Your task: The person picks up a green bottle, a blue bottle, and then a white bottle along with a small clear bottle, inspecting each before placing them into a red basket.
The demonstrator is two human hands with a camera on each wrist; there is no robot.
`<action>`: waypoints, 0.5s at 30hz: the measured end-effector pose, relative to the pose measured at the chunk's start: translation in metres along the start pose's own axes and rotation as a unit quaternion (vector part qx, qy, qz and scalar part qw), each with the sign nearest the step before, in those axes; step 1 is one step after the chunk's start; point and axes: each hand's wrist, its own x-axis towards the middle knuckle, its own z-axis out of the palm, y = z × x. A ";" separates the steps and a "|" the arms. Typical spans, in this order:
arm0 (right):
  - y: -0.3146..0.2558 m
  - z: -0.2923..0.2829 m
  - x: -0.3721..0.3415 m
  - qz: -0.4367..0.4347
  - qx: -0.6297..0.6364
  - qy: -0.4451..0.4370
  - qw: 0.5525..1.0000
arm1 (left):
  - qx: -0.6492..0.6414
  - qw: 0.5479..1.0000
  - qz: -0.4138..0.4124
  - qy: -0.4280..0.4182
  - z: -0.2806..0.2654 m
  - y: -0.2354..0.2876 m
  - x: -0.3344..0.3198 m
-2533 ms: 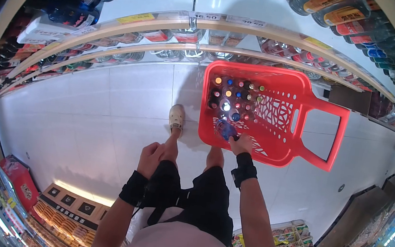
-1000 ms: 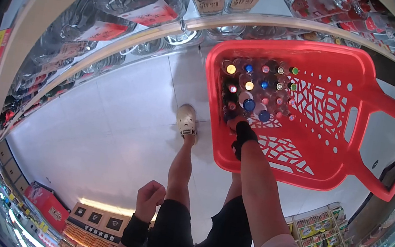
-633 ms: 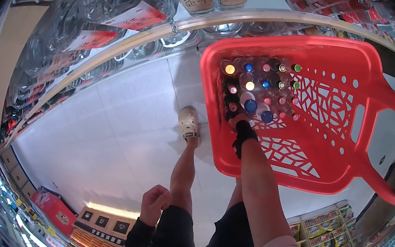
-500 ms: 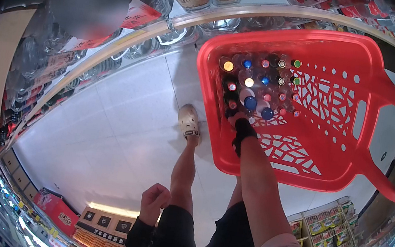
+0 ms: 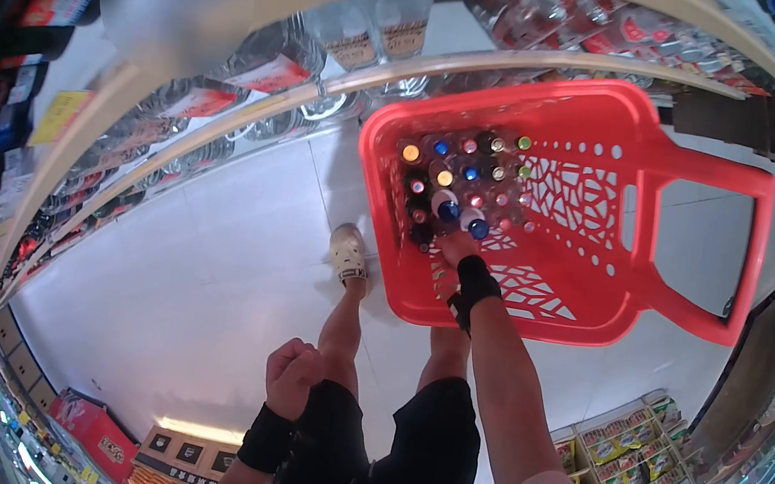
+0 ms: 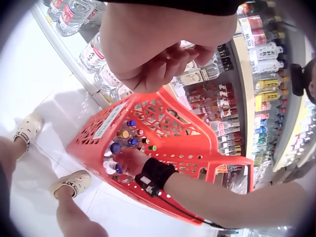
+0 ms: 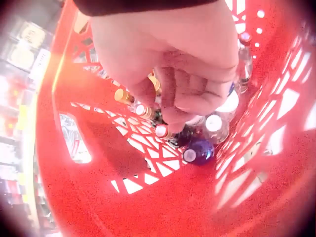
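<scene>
Several capped bottles point(image 5: 445, 179) stand packed at the left end of a red basket point(image 5: 584, 324). My right hand point(image 5: 456, 248) reaches down among them at the near side. In the right wrist view, the right hand point(image 7: 173, 64) has its fingers bent just above the caps, beside a blue-purple bottle point(image 7: 200, 150); whether it grips a bottle neck is hidden. My left hand point(image 5: 293, 377) hangs in front of the left thigh, away from the basket. The left wrist view shows the left hand point(image 6: 163, 47) loosely curled around nothing.
Shelves with clear bottles point(image 5: 343, 28) run along the far side, close behind the basket. The basket's handle point(image 5: 752, 259) extends right. A shoe point(image 5: 347, 254) stands on the tiled floor point(image 5: 178, 252) left of the basket. A snack rack point(image 5: 629, 464) is at the lower right.
Since the oldest frame, my right hand has gone deeper into the basket, and the blue bottle it held is no longer visible in the head view. Lately the head view has shifted, showing more of the shelves.
</scene>
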 end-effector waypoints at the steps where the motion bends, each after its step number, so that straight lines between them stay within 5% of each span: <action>1: 0.021 0.001 0.002 -0.011 -0.013 0.034 0.999 | -0.027 0.999 0.022 -0.019 0.007 0.008 -0.004; 4: 0.046 -0.021 -0.037 -0.061 -0.041 0.142 0.987 | -0.063 0.994 0.061 -0.066 0.026 0.030 -0.019; 7: 0.036 -0.076 -0.108 0.126 0.242 0.007 0.962 | -0.118 0.984 0.083 -0.100 0.043 0.054 -0.034; 10: 0.053 -0.111 -0.149 0.136 0.361 0.029 0.922 | -0.134 0.968 0.115 -0.176 0.061 0.076 -0.044; 15: 0.067 -0.168 -0.204 0.114 0.308 0.101 0.939 | -0.153 0.957 0.111 -0.222 0.134 0.113 -0.055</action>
